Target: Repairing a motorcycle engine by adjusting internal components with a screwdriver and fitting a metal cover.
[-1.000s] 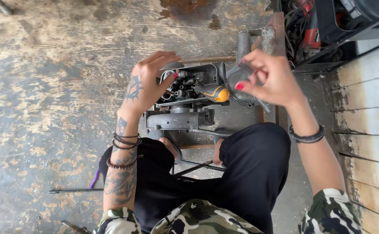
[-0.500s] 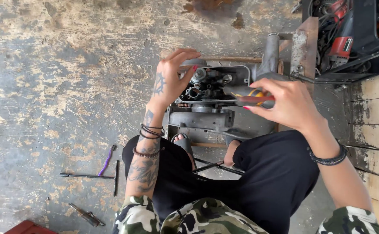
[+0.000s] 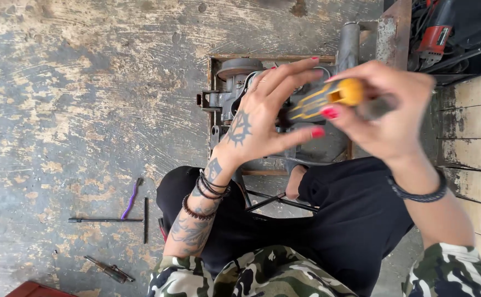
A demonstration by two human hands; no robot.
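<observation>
A yellow and black screwdriver (image 3: 328,99) is raised above a grey engine part (image 3: 235,82) that sits in a rusty metal frame on the floor. My right hand (image 3: 389,115) grips the screwdriver's handle end. My left hand (image 3: 262,118) has its fingers spread around the dark front part of the handle, touching it. Both hands hide most of the engine part. My knees in black trousers lie below the hands.
On the concrete floor at left lie a long T-handle wrench (image 3: 105,220), a purple-handled tool (image 3: 130,199) and a small dark tool (image 3: 108,269). A grey pipe (image 3: 349,44) and rusty plate stand behind. Power tools (image 3: 435,30) fill a rack at top right.
Both hands have lifted off the engine part toward the camera. The screwdriver has come up with the right hand, and the left hand has left the engine and closed in on its handle.
</observation>
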